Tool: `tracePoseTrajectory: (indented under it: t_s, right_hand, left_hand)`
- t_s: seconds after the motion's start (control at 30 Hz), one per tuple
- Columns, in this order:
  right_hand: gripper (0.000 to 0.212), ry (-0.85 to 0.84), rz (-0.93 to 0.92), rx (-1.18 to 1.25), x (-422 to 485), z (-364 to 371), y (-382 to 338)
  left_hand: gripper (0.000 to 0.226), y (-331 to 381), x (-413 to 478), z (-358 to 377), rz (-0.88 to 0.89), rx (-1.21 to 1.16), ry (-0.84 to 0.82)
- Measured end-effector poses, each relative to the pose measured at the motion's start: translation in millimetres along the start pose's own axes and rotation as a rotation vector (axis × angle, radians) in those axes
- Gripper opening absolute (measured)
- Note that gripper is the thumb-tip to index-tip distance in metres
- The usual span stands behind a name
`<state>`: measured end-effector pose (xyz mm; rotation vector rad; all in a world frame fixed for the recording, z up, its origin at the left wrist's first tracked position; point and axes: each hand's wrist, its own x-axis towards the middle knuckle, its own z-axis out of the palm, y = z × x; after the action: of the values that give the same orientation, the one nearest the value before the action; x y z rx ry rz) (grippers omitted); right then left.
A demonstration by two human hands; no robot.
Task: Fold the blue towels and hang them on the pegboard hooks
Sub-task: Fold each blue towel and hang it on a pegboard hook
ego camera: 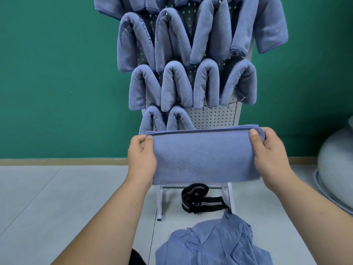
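Blue towels are covering most of the pegboard; the left hand and right hand are clamping their fingers on a folded towel before it, with a crumpled pile waiting below.

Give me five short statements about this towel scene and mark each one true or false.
1. The left hand and the right hand grip the folded towel at opposite ends. True.
2. The lowest row on the pegboard is full of towels. False: only two hung towels are there, at its left, and the board to their right is bare.
3. A crumpled pile of blue towels lies on the floor. True.
4. The wall behind is red. False: it is green.
5. The black strap hangs on a hook. False: it lies on the floor by the pegboard's feet.
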<state>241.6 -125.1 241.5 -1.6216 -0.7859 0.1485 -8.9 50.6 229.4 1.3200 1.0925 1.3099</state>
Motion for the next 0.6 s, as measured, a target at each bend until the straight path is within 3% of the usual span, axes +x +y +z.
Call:
tracePoseTrajectory:
  t_s: [0.1,0.2,0.3,0.37,0.6]
  right_hand:
    - [0.017,0.021,0.045,0.004,-1,-1,3]
    - [0.018,-0.031,0.208,0.011,0,0,14]
    - [0.044,-0.113,0.375,0.013,3,0,28]
    - [0.056,-0.160,0.384,0.006,4,-4,33]
    - [0.020,-0.228,0.233,0.056,6,-11,23]
  left_hand:
    - [0.017,-2,-2,1,-0.010,0.037,-0.001]
    - [0.011,-15,3,-1,-0.124,0.122,0.001]
    - [0.024,-26,5,-3,-0.307,0.172,-0.072]
    - [0.037,-31,6,-5,-0.347,0.184,-0.117]
    - [0.030,-24,6,-8,-0.179,0.123,-0.164]
